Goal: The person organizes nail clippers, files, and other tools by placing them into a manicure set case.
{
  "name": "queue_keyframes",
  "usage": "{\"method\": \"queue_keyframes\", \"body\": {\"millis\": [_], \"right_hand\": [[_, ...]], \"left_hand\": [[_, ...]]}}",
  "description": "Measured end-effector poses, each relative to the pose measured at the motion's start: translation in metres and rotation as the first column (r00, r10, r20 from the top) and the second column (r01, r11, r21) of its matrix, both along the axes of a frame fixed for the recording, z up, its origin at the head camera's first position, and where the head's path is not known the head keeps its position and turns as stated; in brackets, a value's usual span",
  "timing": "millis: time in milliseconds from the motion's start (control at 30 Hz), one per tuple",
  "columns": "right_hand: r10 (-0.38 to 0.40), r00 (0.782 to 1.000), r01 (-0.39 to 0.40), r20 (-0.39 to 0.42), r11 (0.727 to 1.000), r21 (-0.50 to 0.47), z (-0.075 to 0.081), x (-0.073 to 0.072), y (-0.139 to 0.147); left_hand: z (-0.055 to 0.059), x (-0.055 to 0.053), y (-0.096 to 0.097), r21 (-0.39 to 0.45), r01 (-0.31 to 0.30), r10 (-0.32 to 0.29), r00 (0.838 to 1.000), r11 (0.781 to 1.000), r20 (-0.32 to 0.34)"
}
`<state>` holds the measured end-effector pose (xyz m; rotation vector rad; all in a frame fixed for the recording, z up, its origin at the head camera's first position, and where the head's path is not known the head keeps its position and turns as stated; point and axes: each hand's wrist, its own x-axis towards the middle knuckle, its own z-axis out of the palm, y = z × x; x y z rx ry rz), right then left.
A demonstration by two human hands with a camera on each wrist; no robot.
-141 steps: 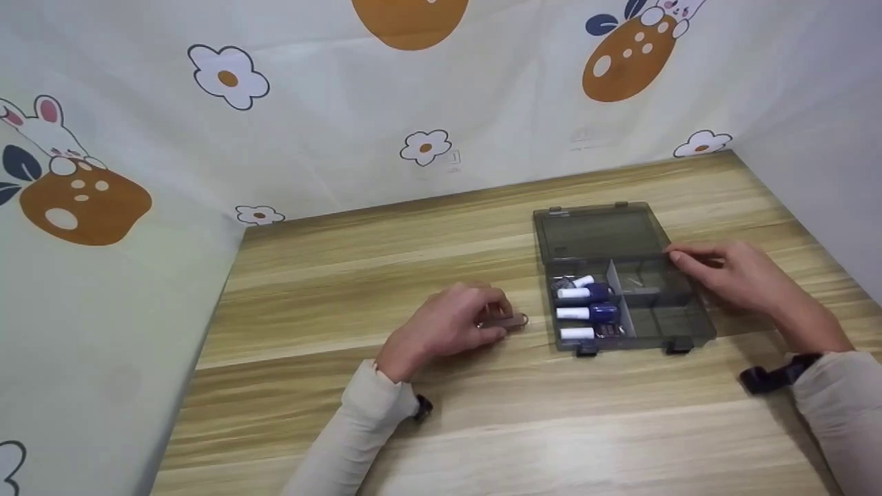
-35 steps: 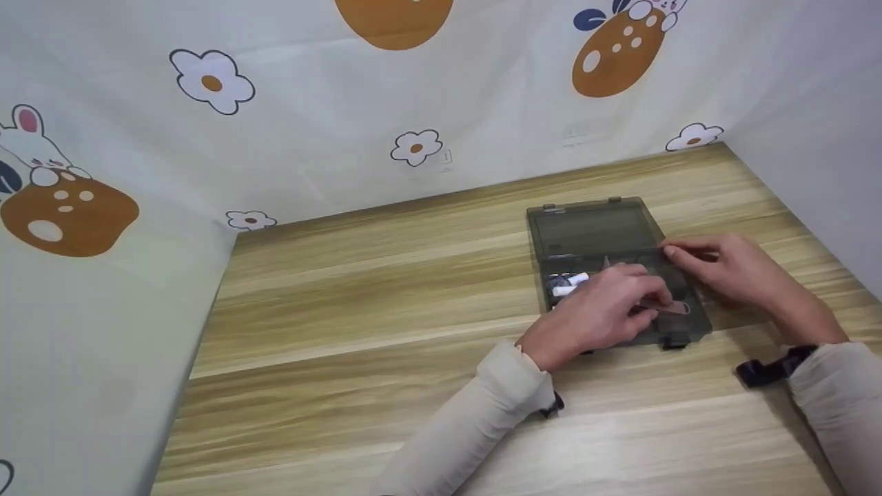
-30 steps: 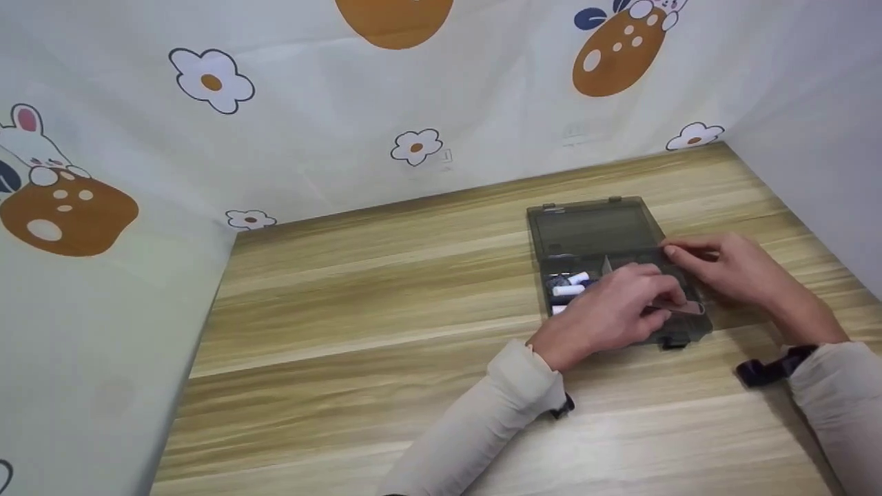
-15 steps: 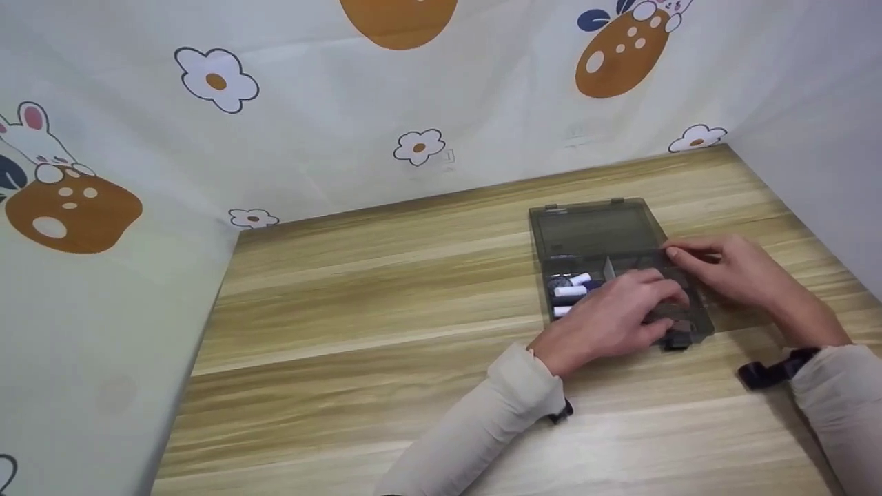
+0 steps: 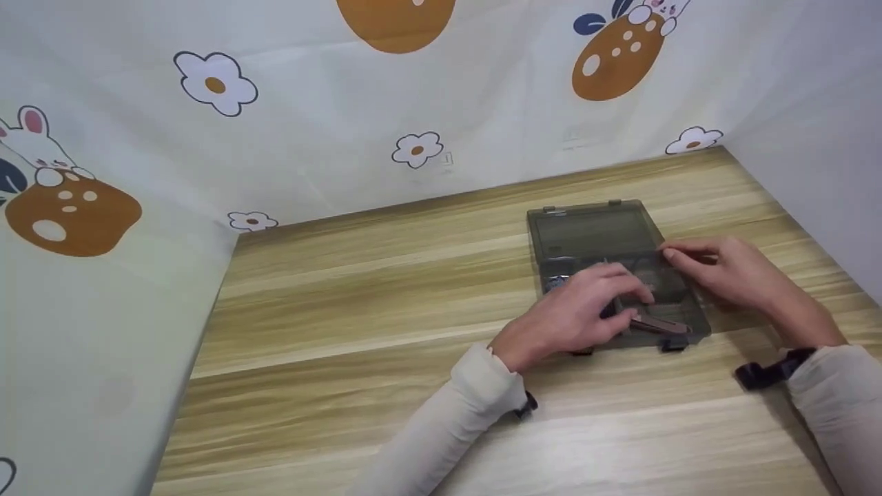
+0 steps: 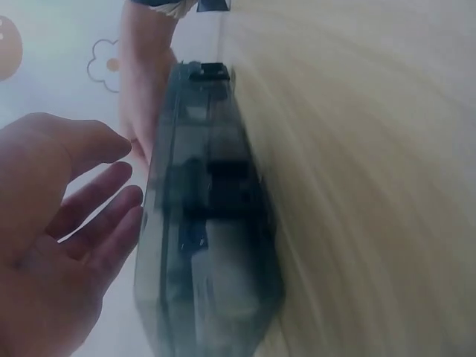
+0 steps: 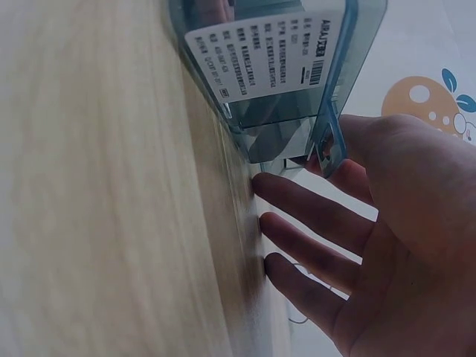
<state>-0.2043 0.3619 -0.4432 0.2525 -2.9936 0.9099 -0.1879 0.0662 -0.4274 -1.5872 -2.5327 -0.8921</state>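
Observation:
A dark translucent compartment box (image 5: 596, 231) lies with its lid folded back on the table. In its near right compartment rests a pinkish-brown nail clipper (image 5: 658, 324). My left hand (image 5: 568, 310) hovers over the box just left of the clipper, fingers loosely bent and apart, holding nothing; the left wrist view shows that hand (image 6: 67, 216) beside the box wall. My right hand (image 5: 734, 275) pinches the box's right edge near the hinge, thumb and forefinger at a small hanging tab (image 7: 331, 145). Nail polish bottles in the left compartment are mostly hidden by my left hand.
The wood-grain table (image 5: 358, 296) extends left and in front of the box. A patterned curtain (image 5: 310, 110) with flowers and oranges stands behind it. A white label (image 7: 268, 56) shows on the box in the right wrist view.
My left hand has brought the nail clipper from the table on the left into the box, let go of it and drawn back slightly left. My right hand stays on the box's edge.

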Motion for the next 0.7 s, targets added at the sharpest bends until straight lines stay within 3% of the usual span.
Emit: {"method": "queue_keyframes", "body": {"millis": [167, 333, 533, 700], "right_hand": [[0.009, 1.000, -0.010, -0.005, 1.000, -0.012, 0.000, 0.000, -0.001], [0.029, 1.000, -0.029, -0.001, 0.999, -0.030, 0.001, -0.003, -0.003], [0.081, 0.996, -0.083, -0.031, 0.996, -0.040, 0.002, -0.006, -0.008], [0.101, 0.994, -0.103, -0.040, 0.993, -0.063, 0.008, -0.007, -0.018]], "left_hand": [[0.001, -0.002, -0.022, 0.030, -0.011, 0.011, 1.000, 1.000, -0.017], [0.003, -0.006, -0.045, 0.015, -0.099, 0.099, 0.994, 0.995, -0.041], [0.005, -0.014, -0.070, -0.005, -0.234, 0.233, 0.971, 0.972, -0.052], [0.007, -0.022, -0.090, 0.013, -0.311, 0.311, 0.950, 0.950, -0.032]]}}
